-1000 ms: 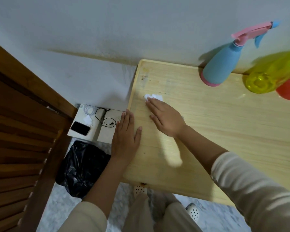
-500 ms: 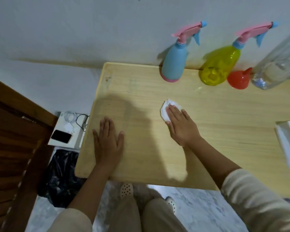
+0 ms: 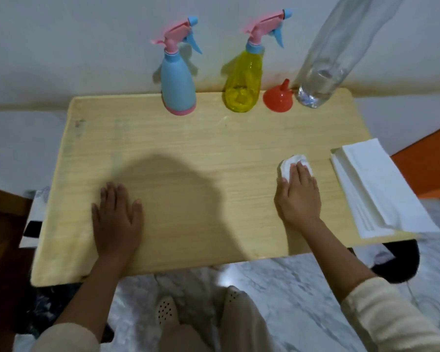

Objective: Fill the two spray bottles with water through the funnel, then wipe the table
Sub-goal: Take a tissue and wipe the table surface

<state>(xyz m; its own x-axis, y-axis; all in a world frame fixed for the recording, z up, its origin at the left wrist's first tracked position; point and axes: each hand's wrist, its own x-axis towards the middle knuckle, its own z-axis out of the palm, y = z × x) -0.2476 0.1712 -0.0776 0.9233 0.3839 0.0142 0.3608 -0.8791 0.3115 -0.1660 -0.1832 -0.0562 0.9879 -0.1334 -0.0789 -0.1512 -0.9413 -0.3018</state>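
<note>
A light wooden table (image 3: 188, 138) stands against a white wall. At its back edge stand a blue spray bottle (image 3: 177, 85) and a yellow spray bottle (image 3: 243, 85), both with pink and blue trigger heads. A red funnel (image 3: 278, 97) lies mouth-down beside a clear water bottle (image 3: 323, 72). My right hand (image 3: 299, 196) presses flat on a crumpled white tissue (image 3: 288, 165) at the right of the table. My left hand (image 3: 116, 219) rests flat on the table's left front, fingers spread, holding nothing.
A stack of white paper napkins (image 3: 381, 189) lies on the table's right edge, close to my right hand. A dark wooden panel (image 3: 0, 250) stands at the left. My legs and dotted slippers (image 3: 165, 311) are on the marble floor below.
My right hand has slid the tissue from the table's left side across to the right. The view swung right, bringing the water bottle and napkins into sight. My left hand stayed flat.
</note>
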